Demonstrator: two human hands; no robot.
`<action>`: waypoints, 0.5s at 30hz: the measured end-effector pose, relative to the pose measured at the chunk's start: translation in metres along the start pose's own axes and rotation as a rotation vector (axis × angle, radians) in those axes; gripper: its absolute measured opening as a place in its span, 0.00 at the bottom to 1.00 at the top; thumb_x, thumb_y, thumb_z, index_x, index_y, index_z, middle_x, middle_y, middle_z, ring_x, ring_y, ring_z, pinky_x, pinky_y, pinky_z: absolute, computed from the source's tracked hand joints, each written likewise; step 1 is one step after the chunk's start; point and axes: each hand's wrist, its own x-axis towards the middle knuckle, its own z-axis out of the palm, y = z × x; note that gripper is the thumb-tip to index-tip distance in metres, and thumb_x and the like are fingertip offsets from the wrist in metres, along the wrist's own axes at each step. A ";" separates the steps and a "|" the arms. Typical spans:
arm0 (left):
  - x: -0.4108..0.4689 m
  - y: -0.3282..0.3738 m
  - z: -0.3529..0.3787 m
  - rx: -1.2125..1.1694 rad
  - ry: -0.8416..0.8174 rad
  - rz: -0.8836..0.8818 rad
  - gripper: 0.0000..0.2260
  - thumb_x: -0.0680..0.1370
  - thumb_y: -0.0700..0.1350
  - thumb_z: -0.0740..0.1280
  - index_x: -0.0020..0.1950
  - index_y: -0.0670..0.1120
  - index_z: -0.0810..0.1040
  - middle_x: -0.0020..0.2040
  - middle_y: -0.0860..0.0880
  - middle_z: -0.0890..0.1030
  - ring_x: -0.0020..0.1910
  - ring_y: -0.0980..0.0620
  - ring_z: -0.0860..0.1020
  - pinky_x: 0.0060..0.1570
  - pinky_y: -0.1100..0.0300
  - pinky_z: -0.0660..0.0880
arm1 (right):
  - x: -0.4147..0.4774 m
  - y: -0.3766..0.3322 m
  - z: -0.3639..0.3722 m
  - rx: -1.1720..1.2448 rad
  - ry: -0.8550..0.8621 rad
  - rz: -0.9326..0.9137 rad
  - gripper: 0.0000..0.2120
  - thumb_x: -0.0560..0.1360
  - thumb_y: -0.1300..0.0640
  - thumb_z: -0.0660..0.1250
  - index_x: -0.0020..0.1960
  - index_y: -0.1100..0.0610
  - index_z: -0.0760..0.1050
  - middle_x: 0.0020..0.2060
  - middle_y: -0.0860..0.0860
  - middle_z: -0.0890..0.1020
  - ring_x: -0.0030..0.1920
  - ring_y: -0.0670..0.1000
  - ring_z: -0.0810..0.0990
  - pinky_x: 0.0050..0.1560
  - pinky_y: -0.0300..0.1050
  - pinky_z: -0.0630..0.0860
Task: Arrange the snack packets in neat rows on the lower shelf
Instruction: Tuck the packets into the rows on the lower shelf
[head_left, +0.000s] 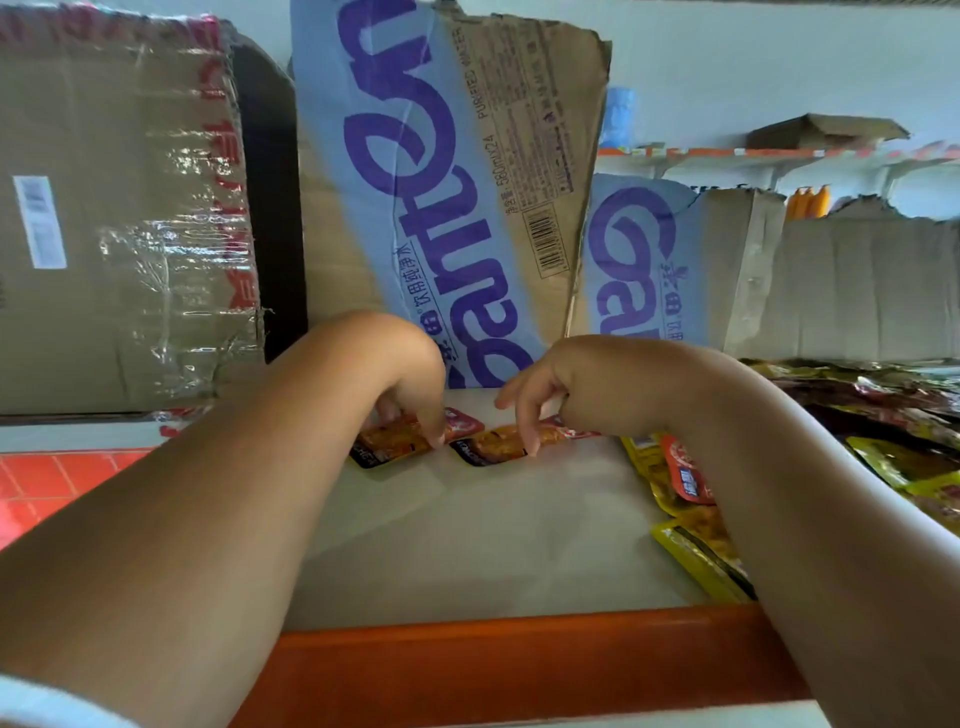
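Two packets side by side on shelf

Glossy plastic snack packets lie on a smooth, matt shelf. Behind stand rough, torn cardboard sheets. Shiny clear tape wraps the cardboard box.
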 end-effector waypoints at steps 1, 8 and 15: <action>0.001 -0.004 0.000 -0.032 -0.009 -0.021 0.27 0.68 0.56 0.82 0.63 0.50 0.78 0.54 0.46 0.82 0.52 0.45 0.83 0.54 0.47 0.83 | 0.000 -0.002 0.001 -0.011 0.018 0.011 0.23 0.75 0.71 0.59 0.44 0.46 0.84 0.66 0.41 0.77 0.66 0.45 0.74 0.63 0.44 0.74; -0.009 0.003 0.000 -0.082 -0.054 0.001 0.27 0.72 0.50 0.80 0.68 0.48 0.76 0.57 0.45 0.79 0.56 0.46 0.80 0.58 0.45 0.82 | 0.013 -0.013 0.014 -0.143 -0.053 0.058 0.10 0.80 0.46 0.65 0.57 0.43 0.83 0.53 0.44 0.83 0.53 0.48 0.79 0.57 0.44 0.75; -0.018 0.009 0.000 -0.025 -0.114 0.037 0.29 0.73 0.46 0.79 0.72 0.49 0.74 0.62 0.44 0.75 0.62 0.43 0.77 0.46 0.52 0.82 | 0.007 0.001 0.010 -0.167 0.048 0.065 0.10 0.74 0.45 0.74 0.46 0.50 0.78 0.45 0.46 0.79 0.43 0.46 0.76 0.41 0.41 0.71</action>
